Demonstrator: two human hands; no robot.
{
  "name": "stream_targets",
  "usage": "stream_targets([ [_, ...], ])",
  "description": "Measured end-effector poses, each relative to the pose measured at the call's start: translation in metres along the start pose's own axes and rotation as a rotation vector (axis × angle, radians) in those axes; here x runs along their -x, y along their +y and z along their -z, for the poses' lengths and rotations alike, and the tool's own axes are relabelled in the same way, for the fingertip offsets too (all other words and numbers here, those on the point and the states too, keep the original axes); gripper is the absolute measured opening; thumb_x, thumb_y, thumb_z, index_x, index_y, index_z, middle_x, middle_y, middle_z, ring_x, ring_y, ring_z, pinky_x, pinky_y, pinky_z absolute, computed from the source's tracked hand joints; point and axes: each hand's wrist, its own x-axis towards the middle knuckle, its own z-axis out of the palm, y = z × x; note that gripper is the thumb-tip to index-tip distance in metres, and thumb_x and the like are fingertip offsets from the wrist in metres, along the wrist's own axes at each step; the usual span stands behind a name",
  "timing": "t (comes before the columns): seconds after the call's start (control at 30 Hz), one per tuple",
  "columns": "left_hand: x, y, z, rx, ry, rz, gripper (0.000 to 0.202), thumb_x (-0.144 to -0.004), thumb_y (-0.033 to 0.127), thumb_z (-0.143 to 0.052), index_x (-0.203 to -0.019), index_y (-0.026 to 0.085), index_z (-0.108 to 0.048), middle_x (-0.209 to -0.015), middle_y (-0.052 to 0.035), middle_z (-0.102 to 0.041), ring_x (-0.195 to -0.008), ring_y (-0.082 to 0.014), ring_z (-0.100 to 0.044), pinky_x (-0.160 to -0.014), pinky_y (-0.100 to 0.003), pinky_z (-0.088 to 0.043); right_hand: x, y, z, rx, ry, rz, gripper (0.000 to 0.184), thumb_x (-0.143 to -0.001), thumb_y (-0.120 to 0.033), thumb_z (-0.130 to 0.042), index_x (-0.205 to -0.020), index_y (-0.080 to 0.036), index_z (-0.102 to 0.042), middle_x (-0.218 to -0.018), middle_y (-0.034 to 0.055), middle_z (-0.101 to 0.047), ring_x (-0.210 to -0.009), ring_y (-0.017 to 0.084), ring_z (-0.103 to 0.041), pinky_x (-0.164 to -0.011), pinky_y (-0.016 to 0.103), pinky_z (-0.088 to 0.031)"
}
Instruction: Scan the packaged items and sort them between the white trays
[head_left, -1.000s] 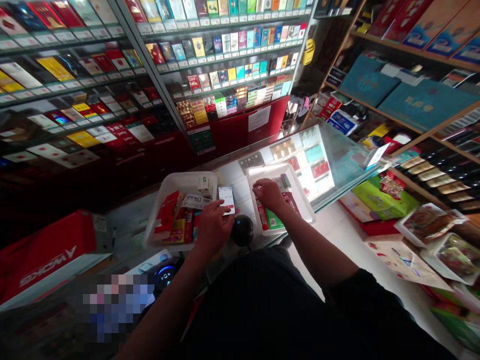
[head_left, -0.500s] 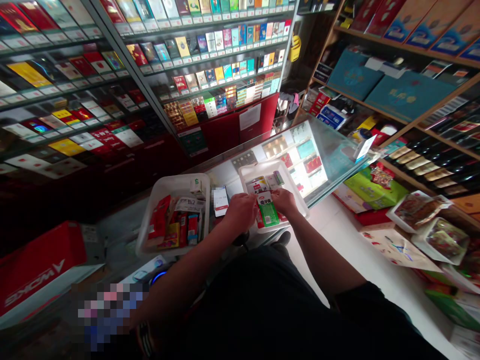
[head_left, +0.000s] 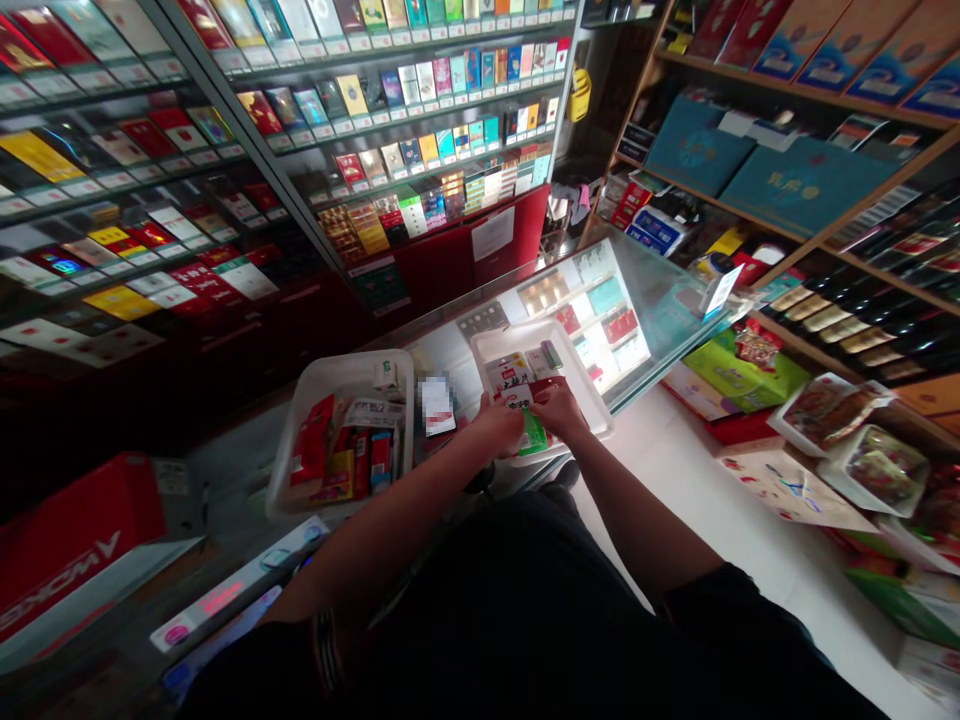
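A green-and-white snack packet (head_left: 534, 436) lies over the right-hand white plastic bin (head_left: 589, 390). My left hand (head_left: 501, 426) has its fingers closed on the packet's left side. At the packet's upper right, my right hand (head_left: 559, 408) pinches its edge, close to a dark red piece whose shape I cannot make out. Other small packs, among them a white-and-red packet (head_left: 510, 370), lie in the same bin beyond my hands. My fingers cover much of the packet's upper part.
Left of my hands lies a phone (head_left: 437, 405); beyond it stands another white bin (head_left: 289, 430) holding snack packs. Both bins rest on a glass counter (head_left: 652, 290). A red box (head_left: 82, 550) is at far left. Cigarette shelves rise ahead, bottle shelves at right.
My left hand has moved right and down over the packet, covering more of it. My right hand has shifted slightly left and down. The view has turned a little.
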Motion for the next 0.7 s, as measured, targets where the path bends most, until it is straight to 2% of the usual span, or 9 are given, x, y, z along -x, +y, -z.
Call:
stream_targets([
  [0.13, 0.001, 0.001, 0.001, 0.012, 0.009, -0.016, 0.038, -0.090, 0.026, -0.067, -0.126, 0.017, -0.077, -0.134, -0.0210, -0.074, -0.148, -0.0441, -0.050, -0.128, -0.069, -0.021, 0.002, -0.002, -0.003, -0.002, -0.038, 0.005, 0.014, -0.080, -0.027, -0.075, -0.084, -0.017, -0.084, -0.083, 0.0066, -0.080, -0.080, 0.021, -0.072, -0.068, 0.028, -0.046],
  [0.27, 0.005, -0.003, 0.007, 0.053, 0.083, -0.003, 0.034, -0.091, 0.028, -0.067, -0.122, 0.018, -0.076, -0.133, -0.0197, -0.075, -0.143, -0.0430, -0.055, -0.125, -0.068, -0.029, 0.001, -0.001, 0.000, -0.135, -0.029, -0.026, 0.012, -0.076, -0.026, -0.073, -0.067, -0.018, -0.075, -0.065, 0.0014, -0.070, -0.065, 0.017, -0.063, -0.060, 0.027, -0.040],
  [0.37, 0.008, -0.011, 0.013, 0.091, 0.222, 0.019, 0.030, -0.094, 0.028, -0.065, -0.121, 0.017, -0.074, -0.131, -0.0192, -0.075, -0.136, -0.0399, -0.062, -0.122, -0.063, -0.038, -0.002, -0.001, 0.005, -0.358, 0.003, -0.041, 0.013, -0.073, -0.028, -0.073, -0.063, -0.019, -0.070, -0.059, -0.0013, -0.064, -0.060, 0.015, -0.058, -0.059, 0.027, -0.040],
  [0.53, 0.015, -0.031, 0.020, 0.274, 0.460, 0.117, 0.029, -0.093, 0.027, -0.070, -0.121, 0.019, -0.074, -0.128, -0.0149, -0.077, -0.124, -0.0331, -0.070, -0.113, -0.046, -0.051, -0.007, -0.009, 0.011, -0.851, 0.030, -0.065, 0.027, -0.067, -0.039, -0.084, -0.070, -0.020, -0.066, -0.060, -0.0029, -0.062, -0.057, 0.014, -0.055, -0.059, 0.028, -0.045],
  [0.7, 0.024, -0.049, 0.015, 0.550, 0.540, 0.239, 0.027, -0.088, 0.030, -0.079, -0.111, 0.018, -0.079, -0.127, -0.0118, -0.078, -0.123, -0.0299, -0.071, -0.112, -0.040, -0.053, -0.011, -0.025, 0.011, -1.188, -0.035, -0.054, 0.041, -0.058, -0.044, -0.093, -0.074, -0.021, -0.063, -0.067, -0.0031, -0.065, -0.060, 0.013, -0.059, -0.063, 0.030, -0.052],
])
